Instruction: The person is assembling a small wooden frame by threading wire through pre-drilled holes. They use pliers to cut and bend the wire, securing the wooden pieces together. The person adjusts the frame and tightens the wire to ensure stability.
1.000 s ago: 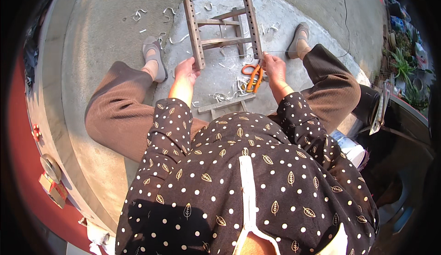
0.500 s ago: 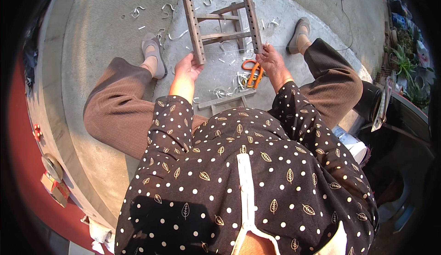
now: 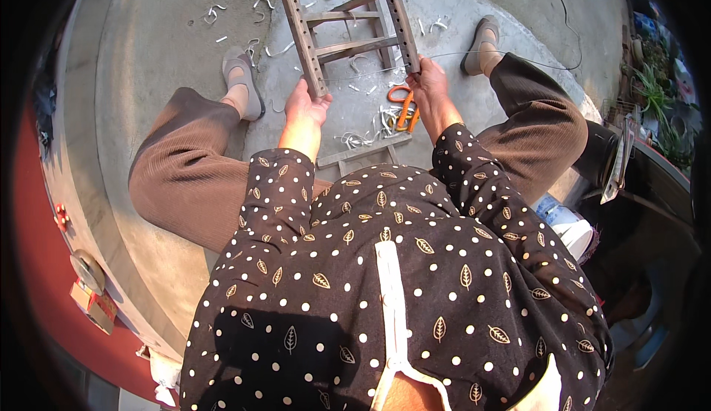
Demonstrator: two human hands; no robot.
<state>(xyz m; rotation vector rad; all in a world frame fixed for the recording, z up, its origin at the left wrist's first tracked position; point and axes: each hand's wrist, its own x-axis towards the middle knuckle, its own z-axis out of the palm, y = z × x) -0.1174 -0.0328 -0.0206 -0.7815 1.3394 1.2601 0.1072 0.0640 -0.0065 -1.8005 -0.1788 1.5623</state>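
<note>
A wooden folding stool frame [image 3: 351, 46] tilts in front of me, its two side rails pierced by rows of holes. Thin cord [image 3: 511, 58] spans the rails at both ends and trails off to the right. My left hand [image 3: 306, 109] is closed around the near end of the left rail. At the near end of the right rail, my right hand [image 3: 431, 91] is closed, fingertips right where the cord leaves the wood; whether they pinch the cord too is hard to see. Orange-handled scissors [image 3: 402, 107] lie on the ground beside my right hand.
White strip scraps [image 3: 357, 139] are strewn over the concrete, several near the scissors. A grey wooden piece [image 3: 363, 152] lies close to my body. My feet stand on either side of the frame. Potted plants [image 3: 655, 100] and a white bucket [image 3: 572, 235] are at the right.
The stool frame has shifted slightly up and left in view, with both hands still at it. The cord on the right has gone from nearly straight to a curved sweep.
</note>
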